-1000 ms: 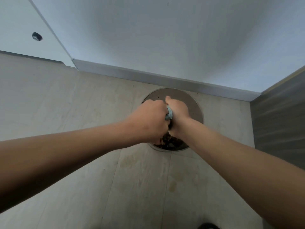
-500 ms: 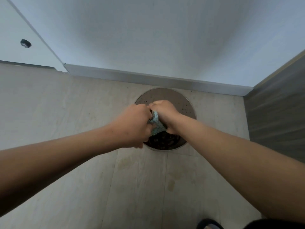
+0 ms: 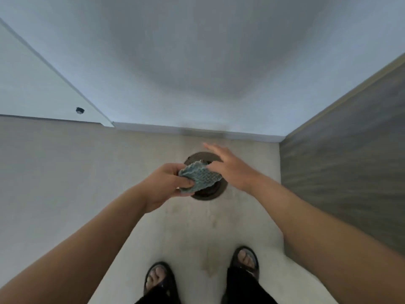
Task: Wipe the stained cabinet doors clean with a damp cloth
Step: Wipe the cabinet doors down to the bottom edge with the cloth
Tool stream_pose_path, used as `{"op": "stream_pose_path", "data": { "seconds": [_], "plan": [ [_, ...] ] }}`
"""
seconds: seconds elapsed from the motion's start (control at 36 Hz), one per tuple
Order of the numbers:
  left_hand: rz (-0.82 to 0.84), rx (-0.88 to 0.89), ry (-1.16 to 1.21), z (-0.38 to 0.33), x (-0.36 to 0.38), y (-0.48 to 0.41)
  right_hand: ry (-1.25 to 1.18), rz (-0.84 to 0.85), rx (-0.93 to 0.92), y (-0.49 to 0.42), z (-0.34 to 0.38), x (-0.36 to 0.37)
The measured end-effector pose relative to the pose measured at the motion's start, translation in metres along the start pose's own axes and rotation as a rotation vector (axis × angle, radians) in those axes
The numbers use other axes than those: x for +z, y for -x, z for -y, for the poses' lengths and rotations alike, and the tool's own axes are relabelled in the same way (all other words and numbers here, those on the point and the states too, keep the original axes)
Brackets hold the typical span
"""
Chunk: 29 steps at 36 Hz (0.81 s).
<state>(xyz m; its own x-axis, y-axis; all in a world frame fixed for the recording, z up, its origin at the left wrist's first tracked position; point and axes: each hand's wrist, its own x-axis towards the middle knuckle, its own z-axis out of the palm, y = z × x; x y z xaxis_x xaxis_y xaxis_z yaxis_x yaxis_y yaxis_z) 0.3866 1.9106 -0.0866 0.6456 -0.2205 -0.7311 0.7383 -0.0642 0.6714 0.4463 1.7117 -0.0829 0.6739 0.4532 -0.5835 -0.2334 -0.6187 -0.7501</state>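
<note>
- Your L hand (image 3: 166, 185) pinches the blue-grey cloth (image 3: 200, 175), frame center, above the dark round basin (image 3: 210, 195).
- Your R hand (image 3: 232, 170): fingers straight & spread, just right of the cloth.
- Cabinet door (image 3: 32, 91): upper left.

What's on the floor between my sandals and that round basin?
Nothing but bare, faintly stained floor tiles between the sandals and the basin, per the head view.

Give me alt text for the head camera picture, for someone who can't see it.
Seen from above, a person's left hand grips a blue-green cloth over a round dark basin on a pale floor, the right hand open beside it. Sandalled feet show below.
</note>
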Motion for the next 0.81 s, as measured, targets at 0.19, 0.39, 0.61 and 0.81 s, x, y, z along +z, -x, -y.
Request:
{"op": "stream_pose_path", "data": {
  "seconds": [0.19, 0.39, 0.61, 0.81],
  "plan": [
    [0.085, 0.185, -0.249, -0.164, 0.051, 0.201, 0.213, -0.017, -0.029, 0.204, 0.186, -0.069],
    [0.281, 0.432, -0.595, -0.302, 0.127, 0.382, 0.214, -0.276, 0.049, 0.413, 0.310, -0.116],
    [0.442, 0.716, -0.877, -0.325, 0.290, 0.507, 0.143, -0.592, 0.121, 0.645, 0.295, -0.113],
    [0.705, 0.771, -1.044, -0.255, 0.446, 0.566, 0.034, -0.744, 0.146, 0.800, 0.202, -0.080]
  ]
}}
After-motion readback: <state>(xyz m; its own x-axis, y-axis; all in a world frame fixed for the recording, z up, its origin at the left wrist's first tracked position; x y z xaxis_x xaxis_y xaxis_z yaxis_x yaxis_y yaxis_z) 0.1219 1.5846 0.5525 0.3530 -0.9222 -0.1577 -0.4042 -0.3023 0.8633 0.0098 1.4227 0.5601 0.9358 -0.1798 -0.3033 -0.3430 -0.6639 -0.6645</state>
